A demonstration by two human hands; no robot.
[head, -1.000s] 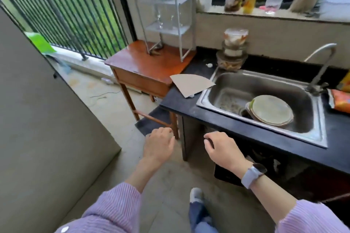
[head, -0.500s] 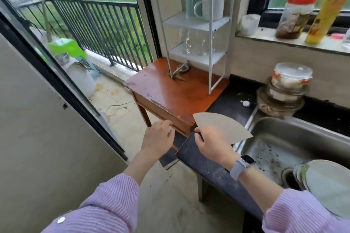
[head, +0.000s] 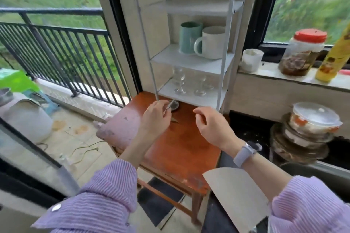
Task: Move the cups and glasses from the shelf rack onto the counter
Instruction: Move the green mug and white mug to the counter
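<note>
A white metal shelf rack stands at the back of a small wooden table. Its middle shelf holds a teal mug and a white mug, side by side. Clear stemmed glasses stand on the lowest shelf, partly blurred. The top shelf looks bare. My left hand hovers over the table just in front of the lowest shelf, fingers loosely curled, holding nothing. My right hand hangs beside it, empty, fingers apart. The black counter adjoins the table on the right.
A small metal object lies on the table under the rack. A cardboard piece rests on the counter edge. Stacked food containers sit by the sink rim. On the windowsill are a white cup, a red-lidded jar and a yellow bottle.
I have come closer to the rack. Both hands moved from the counter's front edge to above the wooden table, near the lowest shelf.
</note>
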